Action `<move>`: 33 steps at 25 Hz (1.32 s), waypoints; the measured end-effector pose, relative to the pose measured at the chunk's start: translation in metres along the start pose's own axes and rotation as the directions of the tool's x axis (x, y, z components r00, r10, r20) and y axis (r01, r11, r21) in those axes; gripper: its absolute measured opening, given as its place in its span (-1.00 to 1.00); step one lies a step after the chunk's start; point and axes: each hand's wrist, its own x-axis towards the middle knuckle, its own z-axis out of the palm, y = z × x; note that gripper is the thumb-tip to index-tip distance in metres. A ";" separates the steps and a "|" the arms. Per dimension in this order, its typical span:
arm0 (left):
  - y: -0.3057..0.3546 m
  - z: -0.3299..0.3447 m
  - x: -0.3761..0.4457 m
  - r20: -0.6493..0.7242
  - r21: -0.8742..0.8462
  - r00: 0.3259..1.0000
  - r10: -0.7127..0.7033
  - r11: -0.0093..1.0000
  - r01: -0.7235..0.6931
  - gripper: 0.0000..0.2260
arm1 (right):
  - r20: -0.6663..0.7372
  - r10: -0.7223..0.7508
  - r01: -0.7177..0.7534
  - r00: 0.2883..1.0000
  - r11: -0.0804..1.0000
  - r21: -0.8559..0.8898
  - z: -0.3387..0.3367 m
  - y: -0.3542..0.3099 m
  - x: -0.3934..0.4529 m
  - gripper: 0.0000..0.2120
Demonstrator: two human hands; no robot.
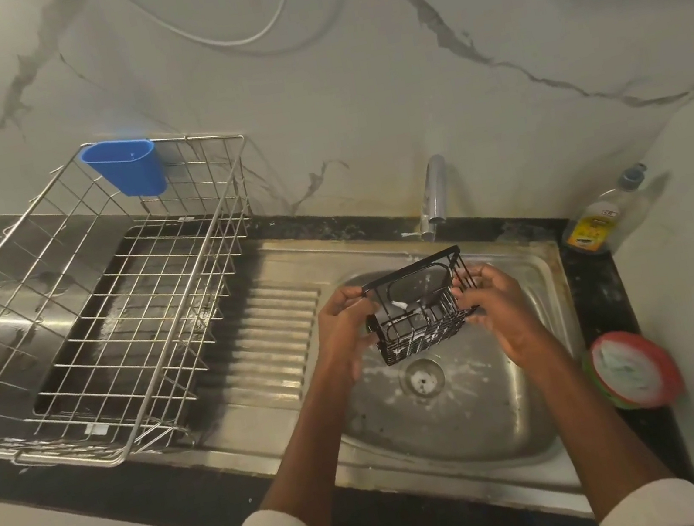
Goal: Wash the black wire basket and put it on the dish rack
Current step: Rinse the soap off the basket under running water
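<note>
I hold the small black wire basket over the steel sink bowl, just below the tap. Soap suds cling to its lower wires. My left hand grips its left side and my right hand grips its right side. The metal dish rack stands on the drainboard to the left, with nothing on its wire floor.
A blue plastic cup hangs on the rack's back rim. A dish-soap bottle stands at the sink's back right corner. A red-rimmed tub of white paste sits on the right counter edge. The drain lies under the basket.
</note>
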 end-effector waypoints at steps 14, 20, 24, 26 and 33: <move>-0.003 -0.014 0.021 -0.021 -0.136 0.999 -0.024 0.990 0.021 -0.74 | 0.044 -0.047 0.045 0.998 0.999 0.027 0.015 -0.007 -0.007 -0.65; -0.008 -0.006 0.024 0.021 -0.142 1.000 0.000 0.990 0.003 -0.75 | 0.032 -0.067 0.065 0.997 0.996 0.054 0.004 -0.004 -0.012 -0.65; -0.016 0.002 0.027 0.071 -0.138 0.997 -0.001 0.990 0.011 -0.80 | 0.015 -0.068 0.068 0.998 0.997 0.039 -0.009 -0.003 -0.015 -0.62; -0.019 0.005 0.031 0.077 -0.124 0.997 -0.009 0.992 0.019 -0.80 | 0.008 -0.075 0.075 0.997 0.997 0.012 -0.014 -0.003 -0.017 -0.60; -0.025 0.010 0.037 0.156 -0.144 0.988 0.000 0.989 0.023 -0.70 | 0.051 -0.147 0.148 0.988 0.989 -0.022 -0.023 -0.008 -0.024 -0.65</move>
